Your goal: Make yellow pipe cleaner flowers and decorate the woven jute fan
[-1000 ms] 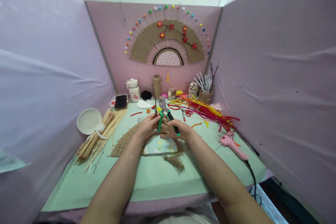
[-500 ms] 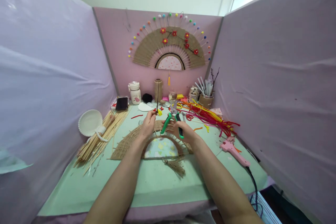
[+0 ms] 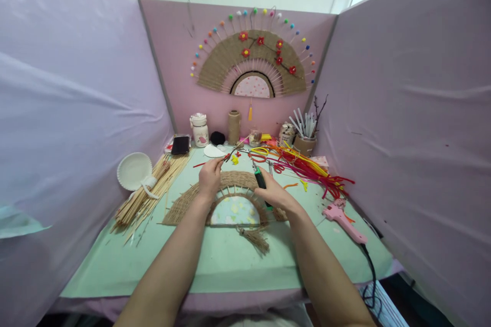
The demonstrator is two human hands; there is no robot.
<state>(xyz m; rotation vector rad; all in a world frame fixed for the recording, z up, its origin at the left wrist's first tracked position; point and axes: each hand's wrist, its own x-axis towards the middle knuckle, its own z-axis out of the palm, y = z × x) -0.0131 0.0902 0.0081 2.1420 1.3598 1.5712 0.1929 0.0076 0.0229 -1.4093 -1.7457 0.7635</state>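
Observation:
My left hand (image 3: 210, 178) is closed, pinching a thin dark twig (image 3: 232, 151) that slants up to the right. In my right hand (image 3: 275, 192) is a pair of pruning shears (image 3: 260, 179) with green and black handles, its blades pointing away from me. The shears and the twig are apart. Beneath both hands lies a fan woven from twine (image 3: 183, 205), with a flower-print half circle (image 3: 235, 211) at its base and a twine tassel (image 3: 256, 241) at its lower edge. Small red and yellow pieces (image 3: 235, 160) lie beyond my left hand.
Bamboo sticks (image 3: 153, 199) and a white dish (image 3: 134, 171) lie at left. Coloured pipe cleaners (image 3: 307, 166) and a corded pink glue gun (image 3: 344, 221) are at right. A twine spool (image 3: 233, 127) and a jar (image 3: 199, 130) stand behind. A finished fan (image 3: 215, 69) hangs on the back panel.
The twig has tipped from upright to slanting right. The shears' spread handles have come together and turned in my right hand. My left hand has shifted slightly left.

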